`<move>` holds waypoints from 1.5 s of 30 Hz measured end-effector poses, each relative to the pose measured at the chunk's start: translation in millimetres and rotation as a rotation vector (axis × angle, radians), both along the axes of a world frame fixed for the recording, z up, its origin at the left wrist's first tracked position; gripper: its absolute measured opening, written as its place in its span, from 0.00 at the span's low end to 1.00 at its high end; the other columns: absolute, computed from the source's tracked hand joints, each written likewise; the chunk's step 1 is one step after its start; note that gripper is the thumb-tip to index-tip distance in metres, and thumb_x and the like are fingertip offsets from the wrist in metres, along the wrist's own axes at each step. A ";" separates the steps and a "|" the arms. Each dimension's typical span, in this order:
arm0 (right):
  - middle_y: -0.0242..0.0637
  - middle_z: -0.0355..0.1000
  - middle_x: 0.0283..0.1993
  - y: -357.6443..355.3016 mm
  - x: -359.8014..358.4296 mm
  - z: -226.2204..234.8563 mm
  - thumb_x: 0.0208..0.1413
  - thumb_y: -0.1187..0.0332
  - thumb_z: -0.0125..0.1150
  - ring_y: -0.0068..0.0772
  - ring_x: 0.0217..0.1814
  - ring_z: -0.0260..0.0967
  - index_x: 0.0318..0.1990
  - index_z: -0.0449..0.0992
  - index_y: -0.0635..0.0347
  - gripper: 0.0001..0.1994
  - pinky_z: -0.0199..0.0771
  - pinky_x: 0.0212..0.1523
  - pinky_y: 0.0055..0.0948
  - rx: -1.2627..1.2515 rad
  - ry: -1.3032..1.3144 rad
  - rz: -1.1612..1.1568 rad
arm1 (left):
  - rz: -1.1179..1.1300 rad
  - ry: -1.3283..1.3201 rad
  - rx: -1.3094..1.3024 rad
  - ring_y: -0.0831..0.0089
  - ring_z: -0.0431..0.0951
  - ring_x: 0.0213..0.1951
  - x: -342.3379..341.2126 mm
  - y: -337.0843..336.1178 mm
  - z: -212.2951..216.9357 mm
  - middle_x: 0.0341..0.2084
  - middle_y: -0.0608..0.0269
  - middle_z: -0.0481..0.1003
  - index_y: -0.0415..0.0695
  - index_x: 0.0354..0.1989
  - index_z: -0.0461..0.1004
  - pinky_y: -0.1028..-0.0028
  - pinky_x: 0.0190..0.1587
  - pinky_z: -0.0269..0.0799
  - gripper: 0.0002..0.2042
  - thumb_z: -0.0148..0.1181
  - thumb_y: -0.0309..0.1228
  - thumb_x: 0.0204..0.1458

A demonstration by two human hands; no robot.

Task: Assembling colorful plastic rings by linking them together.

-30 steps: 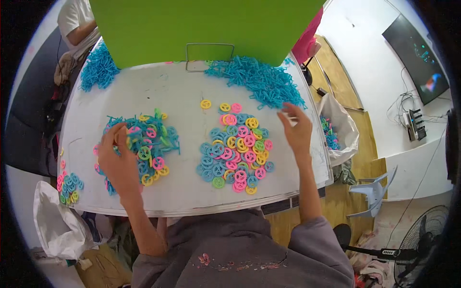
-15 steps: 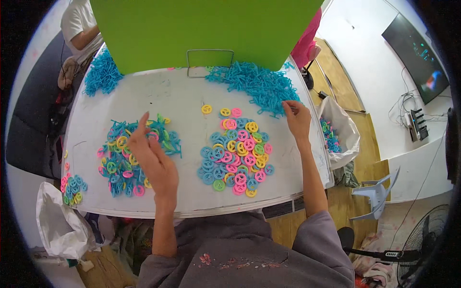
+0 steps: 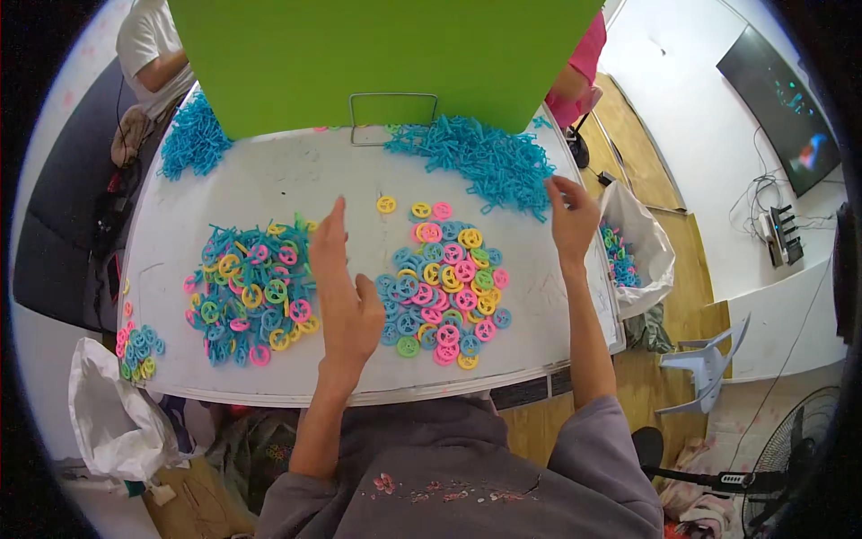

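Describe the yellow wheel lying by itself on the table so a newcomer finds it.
On the white table, find the wire frame before the big green board. Slightly right below it spreads a heap of multicoloured wheels; the yellow wheel lies beyond that heap's upper left. It sits apart, whereas the next yellow wheel rightward is bunched with others.

Left fingers point(image 3: 335, 238) extended beside wheel pile point(image 3: 444, 289); right fingers point(image 3: 567, 190) near blue heap point(image 3: 489, 157).

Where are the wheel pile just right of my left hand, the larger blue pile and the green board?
Wheel pile point(image 3: 449, 292): head view, wheels near its middle.
Larger blue pile point(image 3: 489, 162): head view, on its middle.
Green board point(image 3: 386, 54): head view, on its flat face.
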State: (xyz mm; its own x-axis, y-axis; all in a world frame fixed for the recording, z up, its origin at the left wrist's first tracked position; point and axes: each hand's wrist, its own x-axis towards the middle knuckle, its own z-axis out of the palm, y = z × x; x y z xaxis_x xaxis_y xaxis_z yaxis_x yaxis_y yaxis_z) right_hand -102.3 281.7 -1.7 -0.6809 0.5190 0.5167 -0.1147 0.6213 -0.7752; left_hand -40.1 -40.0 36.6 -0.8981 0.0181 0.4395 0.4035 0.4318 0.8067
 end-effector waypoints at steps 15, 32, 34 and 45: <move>0.36 0.77 0.36 13.6 0.4 -6.5 0.53 0.74 0.63 0.24 0.36 0.74 0.40 0.79 0.67 0.08 0.71 0.38 0.20 -0.102 0.026 0.116 | -0.090 -0.030 0.037 0.55 0.67 0.50 3.7 14.2 -19.5 0.48 0.50 0.67 0.45 0.56 0.67 0.63 0.52 0.63 0.24 0.50 0.15 0.49; 0.37 0.77 0.43 -3.2 26.9 -4.4 0.58 0.74 0.58 0.22 0.43 0.73 0.47 0.77 0.67 0.11 0.72 0.46 0.21 -0.043 -0.046 0.168 | -0.140 0.048 0.046 0.54 0.69 0.48 -2.5 39.6 -11.9 0.47 0.51 0.69 0.45 0.56 0.68 0.62 0.50 0.65 0.24 0.52 0.15 0.48; 0.37 0.76 0.44 -25.5 38.4 5.6 0.58 0.74 0.58 0.22 0.44 0.73 0.49 0.76 0.67 0.12 0.71 0.48 0.21 -0.167 -0.108 0.231 | -0.205 0.065 0.151 0.54 0.70 0.49 -12.9 57.9 -5.1 0.46 0.50 0.71 0.45 0.56 0.68 0.61 0.51 0.65 0.23 0.55 0.17 0.48; 0.38 0.76 0.42 -71.8 71.5 33.1 0.58 0.75 0.57 0.23 0.43 0.73 0.48 0.74 0.68 0.12 0.74 0.46 0.23 -0.476 -0.200 0.509 | -0.372 -0.085 0.321 0.67 0.78 0.34 -30.3 76.7 -25.7 0.37 0.54 0.75 0.39 0.42 0.76 0.73 0.35 0.74 0.11 0.57 0.18 0.49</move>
State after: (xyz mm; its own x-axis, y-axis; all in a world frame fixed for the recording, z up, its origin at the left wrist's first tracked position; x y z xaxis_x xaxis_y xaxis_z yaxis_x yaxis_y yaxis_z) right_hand -30.8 209.8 31.4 -0.9559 0.2502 0.1537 -0.1271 0.1192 -0.9847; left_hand -70.4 36.7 10.8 -0.8893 0.2199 0.4011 0.4102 -0.0045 0.9120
